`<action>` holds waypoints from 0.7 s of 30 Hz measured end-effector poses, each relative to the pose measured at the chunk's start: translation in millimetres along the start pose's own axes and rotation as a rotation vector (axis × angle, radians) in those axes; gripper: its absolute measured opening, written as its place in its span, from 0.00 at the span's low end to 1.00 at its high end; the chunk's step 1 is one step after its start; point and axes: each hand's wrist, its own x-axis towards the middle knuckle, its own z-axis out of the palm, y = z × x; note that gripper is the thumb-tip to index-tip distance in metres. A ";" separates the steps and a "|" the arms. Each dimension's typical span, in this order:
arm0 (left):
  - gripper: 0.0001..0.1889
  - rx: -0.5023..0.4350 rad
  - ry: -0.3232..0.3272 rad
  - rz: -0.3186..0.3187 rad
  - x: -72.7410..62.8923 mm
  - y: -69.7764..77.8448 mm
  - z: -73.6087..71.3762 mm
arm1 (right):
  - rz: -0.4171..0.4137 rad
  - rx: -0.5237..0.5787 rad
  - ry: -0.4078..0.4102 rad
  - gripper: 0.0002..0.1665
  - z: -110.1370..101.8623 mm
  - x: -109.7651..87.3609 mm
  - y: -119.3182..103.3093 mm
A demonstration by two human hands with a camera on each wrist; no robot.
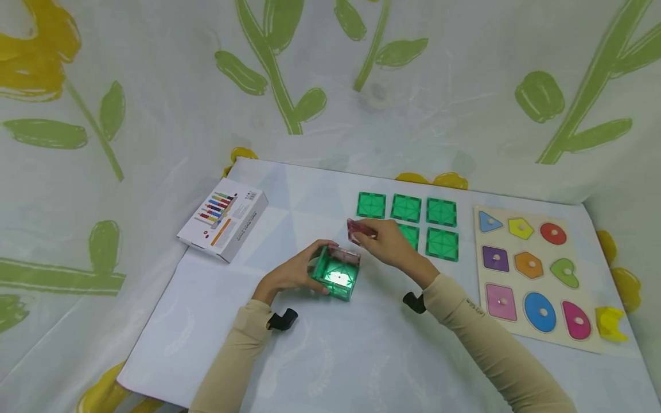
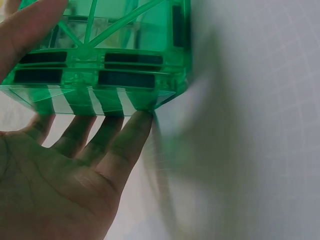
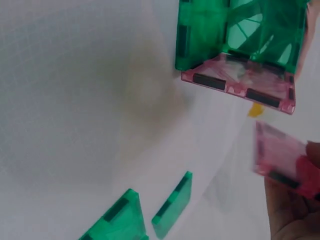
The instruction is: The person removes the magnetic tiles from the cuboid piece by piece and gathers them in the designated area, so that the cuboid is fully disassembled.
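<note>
Sleeves (image 1: 232,350) lay nearest; left hand (image 1: 295,271) gripped a green box (image 1: 341,278), four fingers (image 2: 129,142) visible only wrist-side; right hand (image 1: 388,241) pinched a pink tile (image 1: 353,230).

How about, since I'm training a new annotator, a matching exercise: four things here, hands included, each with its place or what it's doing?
Things:
1. Carton
2. Right hand
3. Puzzle
4. Left hand

Places and states:
A. grips the tile box
B. beside the yellow piece
C. near the left edge of the table
D. holds a pink tile

Pairs: 1-C, 2-D, 3-B, 4-A
</note>
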 end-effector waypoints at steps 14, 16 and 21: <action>0.55 -0.010 -0.008 -0.031 -4.4 -1.3 -1.1 | 0.287 0.002 -0.053 0.21 7.5 17.7 27.6; 0.55 -0.004 -0.011 -0.030 -4.3 -1.6 -0.9 | 0.318 0.003 -0.047 0.22 9.8 20.8 31.4; 0.56 0.005 -0.016 -0.028 -3.5 -1.5 0.3 | 0.350 -0.016 -0.018 0.23 12.8 30.0 38.6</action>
